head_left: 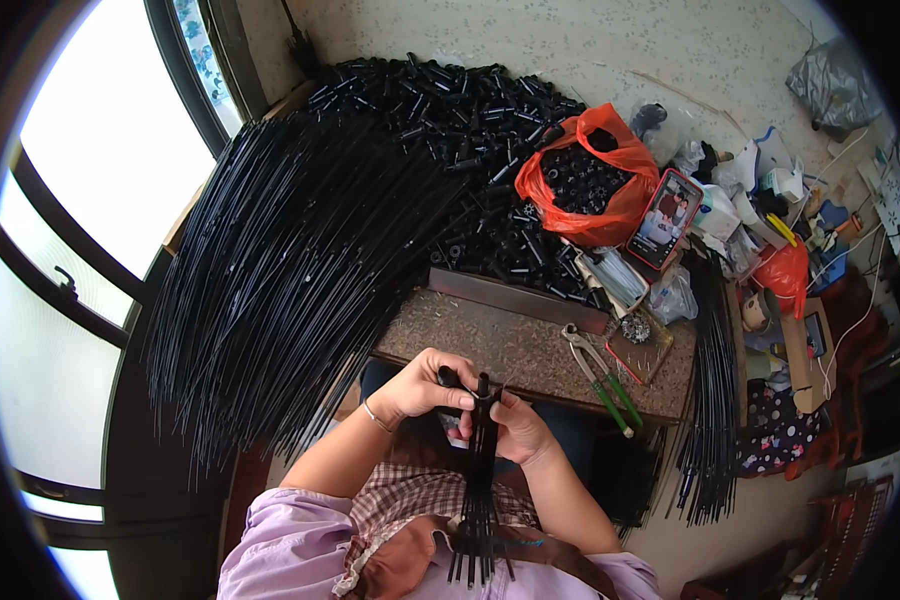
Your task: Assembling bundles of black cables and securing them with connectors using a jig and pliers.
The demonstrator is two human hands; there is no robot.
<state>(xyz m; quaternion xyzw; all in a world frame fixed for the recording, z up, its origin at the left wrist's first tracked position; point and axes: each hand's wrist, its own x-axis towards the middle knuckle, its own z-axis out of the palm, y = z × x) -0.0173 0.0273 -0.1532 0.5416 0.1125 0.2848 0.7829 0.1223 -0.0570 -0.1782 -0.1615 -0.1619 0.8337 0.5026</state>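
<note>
My left hand (432, 388) is closed around a short black tube piece (448, 377), its thumb and fingertips pinching at the top of the bundle. A bundle of thin black rods (482, 455), which look like umbrella ribs, hangs down in front of my lap with its ends spread. My right hand (520, 428) grips the upper end of this bundle from the other side. The two hands nearly meet there. A dark upright tube end (484, 384) stands up between them. Small details under the fingers are hidden.
A large heap of long black rods (270, 270) covers the table's left. Behind lie many black tubes (450, 110) and a red bag (610, 225) of small black parts. A metal bar (515, 298), green-handled pincers (602, 380) and a phone (662, 220) are nearby. More rods (708, 400) hang at right.
</note>
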